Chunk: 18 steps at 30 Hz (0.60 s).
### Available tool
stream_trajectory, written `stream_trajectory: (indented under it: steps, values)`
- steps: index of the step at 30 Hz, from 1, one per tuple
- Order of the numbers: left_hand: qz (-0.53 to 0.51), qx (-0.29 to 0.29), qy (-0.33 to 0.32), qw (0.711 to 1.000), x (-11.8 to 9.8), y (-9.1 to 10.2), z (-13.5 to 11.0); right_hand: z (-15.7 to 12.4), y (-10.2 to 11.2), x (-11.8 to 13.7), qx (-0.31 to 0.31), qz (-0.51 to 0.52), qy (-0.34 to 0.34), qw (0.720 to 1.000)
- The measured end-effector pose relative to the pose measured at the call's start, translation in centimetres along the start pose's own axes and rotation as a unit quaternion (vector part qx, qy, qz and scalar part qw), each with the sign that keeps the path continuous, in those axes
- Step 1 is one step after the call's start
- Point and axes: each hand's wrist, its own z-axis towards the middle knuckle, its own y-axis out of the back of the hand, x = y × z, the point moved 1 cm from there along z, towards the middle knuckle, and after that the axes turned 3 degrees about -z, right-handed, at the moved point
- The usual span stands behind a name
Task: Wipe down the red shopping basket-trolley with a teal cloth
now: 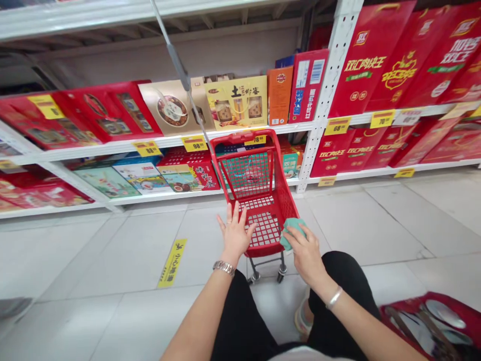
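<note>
A small red shopping cart (pixel 278 175) with a mesh basket stands on castors right in front of my knees. My right hand (pixel 306 255) pinches a teal-green cloth (pixel 292 233) and presses it against the cart's near right edge. My left hand (pixel 235 234) hovers with spread fingers over the basket's near end, close to its grid floor. Whether its fingertips touch the cart, I cannot tell. A metal wristwatch (pixel 224 268) circles my left wrist, and a silver bangle (pixel 334 298) sits on my right one.
White metal shelving (pixel 323 100) holds red gift bags and boxes with yellow price tags. A thin grey pole (pixel 176 67) slants down to the cart. A red tray (pixel 432 326) of metal items lies at lower right. A yellow sticker (pixel 172 263) marks the tiled floor.
</note>
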Motion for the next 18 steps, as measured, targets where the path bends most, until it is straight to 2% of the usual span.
stream_trajectory:
  steps: [3,8,10,12,15,18]
  values:
    - [-0.016,0.001,0.016,1.000,-1.4,-0.5,0.1,-1.1,-0.6,1.7,-0.008,0.032,-0.020,0.999]
    - [-0.029,-0.002,0.037,0.999,-3.2,-0.7,-0.2,-1.9,-2.2,6.1,0.033,0.069,0.020,0.997]
    - [-0.027,0.001,0.029,0.999,-3.5,-0.6,-0.5,-1.7,-2.0,6.6,0.035,0.069,0.029,0.997]
    - [-0.030,0.007,0.018,0.999,-3.8,-0.6,-1.3,-1.0,-1.1,5.7,0.020,0.070,0.036,0.997]
    - [-0.041,0.014,0.001,0.999,-4.2,-0.8,-3.0,0.7,1.3,2.3,-0.044,0.047,0.040,0.997]
    - [-0.043,0.022,-0.009,0.999,-5.0,-1.2,-4.8,2.2,2.6,-1.3,-0.079,-0.002,-0.010,0.997]
